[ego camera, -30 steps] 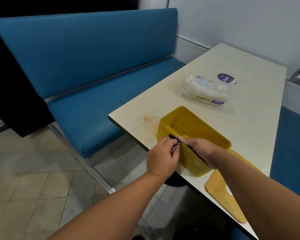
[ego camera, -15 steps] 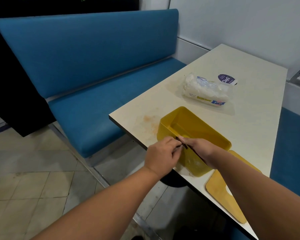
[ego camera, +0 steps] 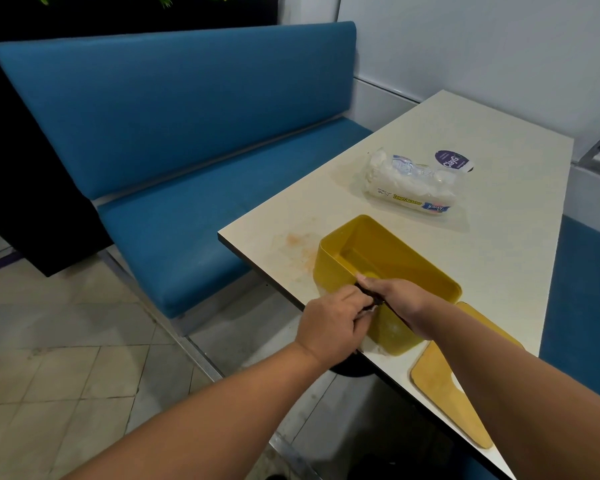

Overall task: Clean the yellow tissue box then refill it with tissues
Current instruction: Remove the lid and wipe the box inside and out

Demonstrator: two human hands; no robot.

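**Both hands at the near wall of the yellow tissue box**

The left hand (ego camera: 329,323) and the right hand (ego camera: 397,301) are brought together at the near rim of the yellow tissue box (ego camera: 388,271). A small dark object (ego camera: 473,299) is pinched between the fingers of both hands; what it is cannot be told. The box is standing open on the table (ego camera: 482,140), directly under and just beyond the hands, close to the table edge. Its yellow lid (ego camera: 444,393) is lying flat on the table, beside the right forearm and partly covered by it. A clear pack of white tissues (ego camera: 409,183) is placed further away, beyond the box. An orange stain (ego camera: 297,242) is seen on the table, left of the box. A blue bench (ego camera: 187,140) is standing to the left of the hands.
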